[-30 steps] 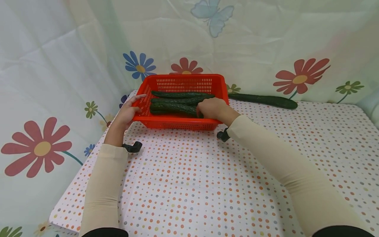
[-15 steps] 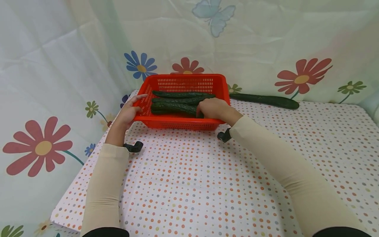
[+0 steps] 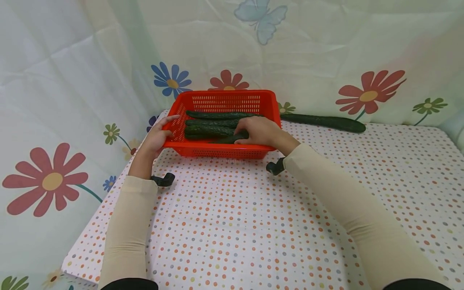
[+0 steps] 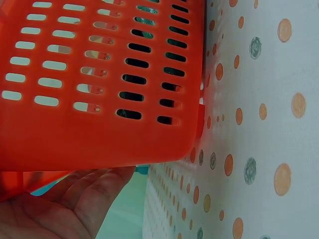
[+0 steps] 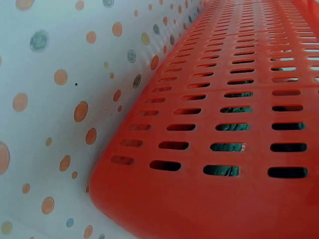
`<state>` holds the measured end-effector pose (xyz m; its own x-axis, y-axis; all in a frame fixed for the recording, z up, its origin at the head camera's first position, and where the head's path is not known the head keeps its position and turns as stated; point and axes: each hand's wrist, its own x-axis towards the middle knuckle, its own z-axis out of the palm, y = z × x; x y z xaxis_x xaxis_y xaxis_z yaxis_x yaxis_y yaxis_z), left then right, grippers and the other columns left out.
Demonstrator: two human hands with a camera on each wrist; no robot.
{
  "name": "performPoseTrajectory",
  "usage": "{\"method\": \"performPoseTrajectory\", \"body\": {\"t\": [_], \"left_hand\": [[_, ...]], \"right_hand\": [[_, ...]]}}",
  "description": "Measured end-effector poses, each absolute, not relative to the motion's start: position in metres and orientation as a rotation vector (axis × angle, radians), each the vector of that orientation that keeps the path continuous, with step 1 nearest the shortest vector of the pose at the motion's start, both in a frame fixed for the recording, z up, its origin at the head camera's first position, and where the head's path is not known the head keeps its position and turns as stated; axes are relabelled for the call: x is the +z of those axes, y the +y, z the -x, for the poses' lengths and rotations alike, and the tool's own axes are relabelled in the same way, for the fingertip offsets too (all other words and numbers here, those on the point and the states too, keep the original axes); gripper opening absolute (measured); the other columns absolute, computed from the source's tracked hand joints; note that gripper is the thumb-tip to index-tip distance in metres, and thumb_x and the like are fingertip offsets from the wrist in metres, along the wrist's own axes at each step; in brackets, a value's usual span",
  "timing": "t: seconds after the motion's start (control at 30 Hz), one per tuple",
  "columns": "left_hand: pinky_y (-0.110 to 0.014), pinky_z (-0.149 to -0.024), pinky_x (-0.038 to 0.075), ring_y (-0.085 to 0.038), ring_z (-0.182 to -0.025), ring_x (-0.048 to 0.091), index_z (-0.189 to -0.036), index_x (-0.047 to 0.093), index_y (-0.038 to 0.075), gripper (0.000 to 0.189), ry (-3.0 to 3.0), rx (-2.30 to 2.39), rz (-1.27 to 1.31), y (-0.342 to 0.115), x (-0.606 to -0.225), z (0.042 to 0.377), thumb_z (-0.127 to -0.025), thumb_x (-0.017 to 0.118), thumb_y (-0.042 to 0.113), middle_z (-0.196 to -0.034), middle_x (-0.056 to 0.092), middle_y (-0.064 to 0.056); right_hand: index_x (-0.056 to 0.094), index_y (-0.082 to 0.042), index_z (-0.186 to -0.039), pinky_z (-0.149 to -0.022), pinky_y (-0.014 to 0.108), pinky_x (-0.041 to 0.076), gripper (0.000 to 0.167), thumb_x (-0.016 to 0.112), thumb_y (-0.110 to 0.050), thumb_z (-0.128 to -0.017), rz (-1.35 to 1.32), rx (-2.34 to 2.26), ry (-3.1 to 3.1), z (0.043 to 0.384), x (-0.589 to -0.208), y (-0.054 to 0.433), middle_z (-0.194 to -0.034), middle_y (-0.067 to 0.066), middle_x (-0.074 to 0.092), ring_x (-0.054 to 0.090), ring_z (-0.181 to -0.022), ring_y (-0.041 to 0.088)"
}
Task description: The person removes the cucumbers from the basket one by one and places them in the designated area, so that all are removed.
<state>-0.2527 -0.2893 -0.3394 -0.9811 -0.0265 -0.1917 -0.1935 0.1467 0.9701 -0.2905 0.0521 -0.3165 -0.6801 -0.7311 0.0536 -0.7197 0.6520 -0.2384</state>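
Note:
A red plastic basket with slotted walls stands at the back of the table, holding several dark green cucumbers. My left hand grips the basket's left end, fingers over the rim; the left wrist view shows that hand under the basket's corner. Inside the basket's right part, my right hand holds the end of the front cucumber, thumb below and fingers above. In the right wrist view only the basket's wall appears, with bits of green behind its slots; the hand is out of that view.
One long cucumber lies on the table to the right of the basket, along the back edge. White cloth with coloured dots covers the table. A flower-printed curtain hangs close behind and on the left.
My right hand has lifted slightly and shifted a little left, raising the front cucumber's end into sight between thumb and fingers. The left hand and the basket stay in place.

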Motion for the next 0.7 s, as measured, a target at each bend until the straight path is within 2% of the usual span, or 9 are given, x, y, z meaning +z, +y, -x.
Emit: {"method": "performPoseTrajectory", "body": {"t": [0.57,0.7], "left_hand": [[-0.026,-0.072,0.061,-0.038,-0.132,0.048,-0.146,0.044,0.032,0.059,2.284,1.95,0.217,-0.289,-0.337,0.251,-0.096,0.04,0.0,-0.156,0.032,-0.009],[-0.025,-0.072,0.06,-0.038,-0.132,0.048,-0.146,0.044,0.031,0.059,2.284,1.947,0.212,-0.289,-0.337,0.251,-0.096,0.04,-0.001,-0.156,0.033,-0.009]], "right_hand": [[0.068,-0.014,-0.114,-0.091,0.038,0.055,0.035,0.075,-0.034,-0.086,1.243,-0.836,2.918,0.281,-0.316,0.061,-0.11,0.003,0.064,0.06,-0.099,0.019],[0.068,-0.013,-0.113,-0.086,0.037,0.056,0.034,0.076,-0.031,-0.085,1.259,-0.98,2.93,0.279,-0.317,0.064,-0.109,0.004,0.063,0.059,-0.094,0.019]]}}
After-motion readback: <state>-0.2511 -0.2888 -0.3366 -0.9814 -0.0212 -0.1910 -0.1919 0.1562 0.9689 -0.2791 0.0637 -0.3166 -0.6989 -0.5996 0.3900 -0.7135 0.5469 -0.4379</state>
